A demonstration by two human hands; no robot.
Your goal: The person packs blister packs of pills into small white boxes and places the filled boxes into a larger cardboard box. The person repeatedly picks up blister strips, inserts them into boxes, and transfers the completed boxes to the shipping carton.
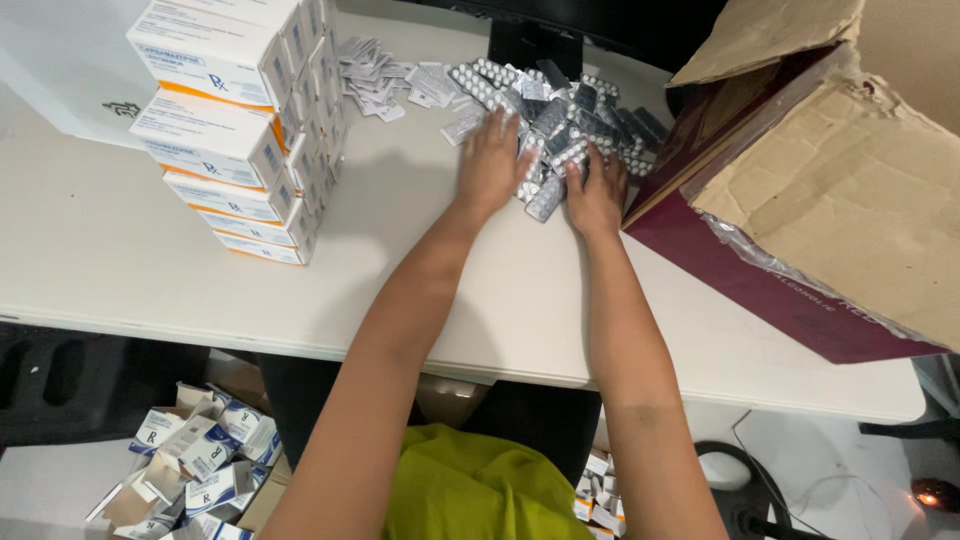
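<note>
My left hand (492, 160) lies flat and spread on the near-left edge of a heap of silver blister strips (560, 115), fingers pressing down on the pile rather than closing on any one strip. My right hand (598, 192) sits just beside it at the near edge of the same heap, fingers curled into the strips; I cannot tell whether it has actually gripped one or is only raking them together.

The heap lies at the far side of the white table (120, 250), a little right of the middle, loose and unsorted. Just left of it, also far, is a scatter of small folded paper leaflets (375, 75).

Further left stands a neat stack of white cartons with orange bands (235, 140), several tiers high. On my right, touching the table's edge, is a large torn cardboard box (830, 170) with a maroon side, its flaps open.

Down on the floor to the near left lies a jumble of opened, emptied small cartons (195, 465), and a few more show near right beside my leg (598, 495).

Judging by this, a good many cartons are already emptied, the strips are gathered in one pile, and the stacked cartons look untouched.
</note>
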